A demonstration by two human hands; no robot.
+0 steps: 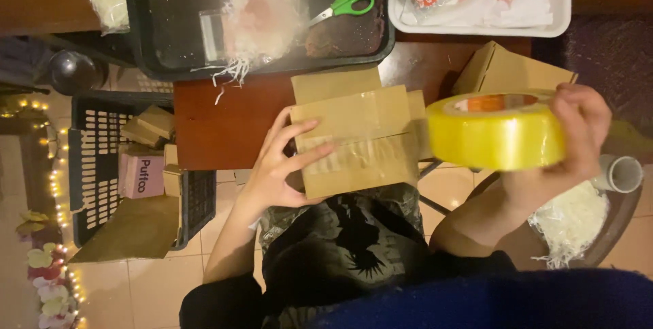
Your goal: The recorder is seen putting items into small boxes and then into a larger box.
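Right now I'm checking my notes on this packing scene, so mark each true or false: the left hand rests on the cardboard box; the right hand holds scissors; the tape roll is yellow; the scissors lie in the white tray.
1. The left hand rests on the cardboard box: true.
2. The right hand holds scissors: false, it holds the tape roll.
3. The tape roll is yellow: true.
4. The scissors lie in the white tray: false, they lie in the black tray.
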